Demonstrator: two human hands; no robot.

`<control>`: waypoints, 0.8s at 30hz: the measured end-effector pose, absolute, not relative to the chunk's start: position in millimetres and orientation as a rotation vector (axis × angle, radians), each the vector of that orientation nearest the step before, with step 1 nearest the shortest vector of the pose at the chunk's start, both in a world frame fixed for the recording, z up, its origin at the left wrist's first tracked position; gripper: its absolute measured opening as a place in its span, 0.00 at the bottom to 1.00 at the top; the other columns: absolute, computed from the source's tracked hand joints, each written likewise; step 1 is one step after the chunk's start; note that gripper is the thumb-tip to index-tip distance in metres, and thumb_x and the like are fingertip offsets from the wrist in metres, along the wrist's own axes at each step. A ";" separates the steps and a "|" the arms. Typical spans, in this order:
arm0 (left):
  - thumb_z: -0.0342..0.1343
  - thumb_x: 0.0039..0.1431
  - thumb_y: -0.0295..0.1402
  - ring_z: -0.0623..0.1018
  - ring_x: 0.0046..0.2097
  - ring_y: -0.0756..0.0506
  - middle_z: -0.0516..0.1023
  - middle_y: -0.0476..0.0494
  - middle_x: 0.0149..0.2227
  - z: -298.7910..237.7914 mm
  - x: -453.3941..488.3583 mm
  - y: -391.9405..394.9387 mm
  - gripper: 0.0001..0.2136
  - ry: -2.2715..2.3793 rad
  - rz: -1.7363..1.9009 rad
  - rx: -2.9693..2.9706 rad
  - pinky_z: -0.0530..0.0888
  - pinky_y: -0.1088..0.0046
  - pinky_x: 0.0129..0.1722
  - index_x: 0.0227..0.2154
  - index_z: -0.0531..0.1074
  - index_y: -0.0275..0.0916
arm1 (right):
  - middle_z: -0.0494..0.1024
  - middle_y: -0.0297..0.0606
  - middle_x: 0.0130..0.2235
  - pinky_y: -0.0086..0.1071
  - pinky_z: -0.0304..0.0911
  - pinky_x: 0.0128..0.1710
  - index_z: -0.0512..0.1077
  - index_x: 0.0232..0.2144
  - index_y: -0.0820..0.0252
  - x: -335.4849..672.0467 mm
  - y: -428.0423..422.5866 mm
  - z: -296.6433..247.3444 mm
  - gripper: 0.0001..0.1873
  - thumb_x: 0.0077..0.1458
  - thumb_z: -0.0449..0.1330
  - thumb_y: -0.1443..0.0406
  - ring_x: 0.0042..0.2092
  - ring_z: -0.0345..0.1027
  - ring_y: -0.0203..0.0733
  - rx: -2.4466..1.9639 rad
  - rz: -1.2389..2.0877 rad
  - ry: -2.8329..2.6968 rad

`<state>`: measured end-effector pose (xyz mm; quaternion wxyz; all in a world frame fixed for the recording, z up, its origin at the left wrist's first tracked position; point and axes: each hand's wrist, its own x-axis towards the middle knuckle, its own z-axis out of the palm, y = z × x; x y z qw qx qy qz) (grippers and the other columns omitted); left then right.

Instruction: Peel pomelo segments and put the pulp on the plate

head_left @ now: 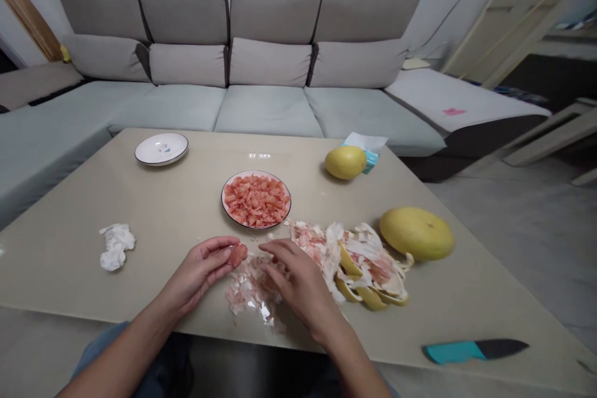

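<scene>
Between the fingertips of my left hand (205, 270) is a small piece of red pomelo flesh (238, 254). My right hand (303, 280) is just to its right, thumb and forefinger apart, with nothing seen between them; its other fingers are partly hidden. Below both hands, scraps of pale pink membrane (249, 286) lie on the table. Beyond them a dark-rimmed plate (222, 206) is heaped with red pomelo pieces (256, 199). A pile of yellow peel and white pith (366, 267) lies to the right of my right hand.
A whole pomelo (416, 233) sits by the peel pile, and a smaller yellow fruit (346, 162) touches a tissue pack (373, 152). At front right lies a teal-handled knife (476, 350). A white plate (161, 149) and crumpled tissue (116, 247) are on the left. A sofa (265, 106) stands behind the table.
</scene>
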<state>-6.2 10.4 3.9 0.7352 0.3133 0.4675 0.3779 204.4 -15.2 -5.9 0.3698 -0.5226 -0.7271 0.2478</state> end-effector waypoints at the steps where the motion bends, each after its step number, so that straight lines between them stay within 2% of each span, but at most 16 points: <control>1: 0.66 0.53 0.33 0.79 0.45 0.47 0.81 0.40 0.44 4.2 -5.9 9.8 0.15 1.021 0.821 0.699 0.74 0.76 0.45 0.44 0.76 0.38 | 0.72 0.43 0.49 0.39 0.66 0.47 0.71 0.51 0.53 201.3 -15.9 -5.4 0.18 0.58 0.59 0.69 0.47 0.69 0.45 -1.292 0.611 -1.890; 3: 0.66 0.53 0.33 0.79 0.46 0.47 0.80 0.41 0.44 4.6 -4.9 8.1 0.15 0.995 0.808 0.729 0.74 0.76 0.46 0.44 0.76 0.38 | 0.67 0.43 0.55 0.40 0.65 0.49 0.68 0.55 0.49 193.8 -17.6 -4.5 0.23 0.57 0.60 0.69 0.50 0.67 0.46 -1.201 0.570 -1.951; 5: 0.65 0.54 0.34 0.79 0.46 0.46 0.80 0.41 0.45 4.7 -3.9 6.4 0.15 0.957 0.797 0.770 0.74 0.74 0.47 0.45 0.75 0.39 | 0.66 0.43 0.56 0.40 0.66 0.47 0.69 0.54 0.48 186.4 -18.9 -4.2 0.22 0.58 0.59 0.69 0.48 0.67 0.45 -1.166 0.546 -1.995; 11: 0.61 0.57 0.39 0.79 0.45 0.45 0.80 0.40 0.45 7.7 -4.4 5.1 0.15 0.929 0.795 0.961 0.74 0.70 0.47 0.45 0.75 0.39 | 0.74 0.41 0.41 0.37 0.67 0.43 0.76 0.45 0.51 177.9 -19.2 -4.8 0.12 0.59 0.58 0.67 0.43 0.69 0.43 -1.133 0.633 -1.856; 14: 0.64 0.53 0.36 0.79 0.46 0.43 0.80 0.40 0.44 7.5 -5.1 5.9 0.14 0.939 0.833 1.120 0.74 0.68 0.48 0.42 0.77 0.39 | 0.76 0.39 0.39 0.34 0.68 0.40 0.78 0.40 0.52 178.9 -18.6 -1.7 0.08 0.56 0.62 0.66 0.40 0.71 0.42 -1.159 0.785 -1.676; 18: 0.65 0.51 0.34 0.79 0.41 0.44 0.81 0.43 0.37 3.7 -4.2 6.4 0.10 1.007 0.885 1.198 0.75 0.69 0.44 0.37 0.78 0.38 | 0.77 0.39 0.39 0.32 0.69 0.36 0.79 0.37 0.54 179.1 -18.8 5.4 0.06 0.54 0.64 0.65 0.39 0.72 0.42 -1.200 0.964 -1.564; 24: 0.66 0.49 0.31 0.79 0.41 0.45 0.80 0.44 0.37 1.2 -1.1 5.1 0.09 1.078 0.950 1.287 0.75 0.72 0.43 0.35 0.79 0.38 | 0.78 0.39 0.37 0.31 0.68 0.36 0.79 0.36 0.56 177.7 -20.3 7.4 0.06 0.54 0.63 0.65 0.38 0.72 0.41 -1.232 0.978 -1.518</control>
